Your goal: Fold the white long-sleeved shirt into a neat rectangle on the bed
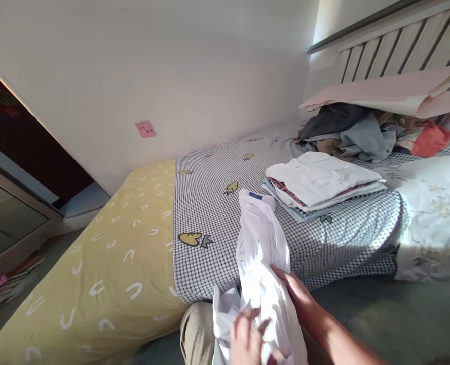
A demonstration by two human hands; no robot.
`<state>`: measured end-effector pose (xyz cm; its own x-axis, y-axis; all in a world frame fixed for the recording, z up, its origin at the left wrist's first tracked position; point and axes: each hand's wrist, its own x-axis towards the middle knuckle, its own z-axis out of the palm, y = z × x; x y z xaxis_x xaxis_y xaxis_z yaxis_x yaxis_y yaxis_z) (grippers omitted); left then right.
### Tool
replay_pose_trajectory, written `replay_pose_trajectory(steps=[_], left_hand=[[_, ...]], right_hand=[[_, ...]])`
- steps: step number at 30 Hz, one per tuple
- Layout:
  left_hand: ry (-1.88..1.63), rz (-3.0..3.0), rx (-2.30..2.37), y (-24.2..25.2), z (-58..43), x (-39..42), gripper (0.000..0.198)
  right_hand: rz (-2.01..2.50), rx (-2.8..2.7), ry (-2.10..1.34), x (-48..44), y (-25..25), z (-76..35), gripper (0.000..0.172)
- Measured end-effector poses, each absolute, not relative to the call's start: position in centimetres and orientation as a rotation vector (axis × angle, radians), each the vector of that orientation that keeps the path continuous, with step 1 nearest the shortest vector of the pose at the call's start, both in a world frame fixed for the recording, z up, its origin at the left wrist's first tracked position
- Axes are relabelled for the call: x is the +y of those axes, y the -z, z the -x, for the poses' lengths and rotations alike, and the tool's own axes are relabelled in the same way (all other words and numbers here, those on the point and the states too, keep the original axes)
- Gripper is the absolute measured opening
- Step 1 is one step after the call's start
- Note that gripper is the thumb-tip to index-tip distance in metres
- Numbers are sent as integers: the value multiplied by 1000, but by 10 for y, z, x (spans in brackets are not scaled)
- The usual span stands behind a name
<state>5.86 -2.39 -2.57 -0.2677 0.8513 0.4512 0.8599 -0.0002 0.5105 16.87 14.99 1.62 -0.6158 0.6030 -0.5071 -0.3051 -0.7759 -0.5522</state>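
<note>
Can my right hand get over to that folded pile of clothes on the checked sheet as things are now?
Probably yes, but not freely: the right hand grips the white garment. Bare checked sheet lies between it and the folded pile; nothing blocks the way.

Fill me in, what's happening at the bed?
A person stands at the bed with both hands on a crumpled white shirt. The right hand grips its side; the left hand presses on its lower part. The shirt's collar end lies on the checked sheet. Behind it sits a folded stack, and farther back a loose clothes pile lies under a pink sheet of card.
</note>
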Motion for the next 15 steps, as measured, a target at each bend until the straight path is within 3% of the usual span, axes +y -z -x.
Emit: replay_pose_trajectory(steps=[4, 10, 13, 15], left_hand=[[1367, 1192, -2541, 9, -22, -4, 41], [1314, 1429, -2751, 9, -35, 37, 49], [1571, 1523, -2817, 15, -40, 47, 38], [1906, 1132, -2867, 13, -22, 44, 43]], right_hand=[[967, -493, -2460, 139, -26, -169, 49], [803, -476, -2603, 136, -31, -175, 59], [786, -388, -2607, 140, -21, -174, 64], [772, -310, -2647, 142, -15, -174, 71]])
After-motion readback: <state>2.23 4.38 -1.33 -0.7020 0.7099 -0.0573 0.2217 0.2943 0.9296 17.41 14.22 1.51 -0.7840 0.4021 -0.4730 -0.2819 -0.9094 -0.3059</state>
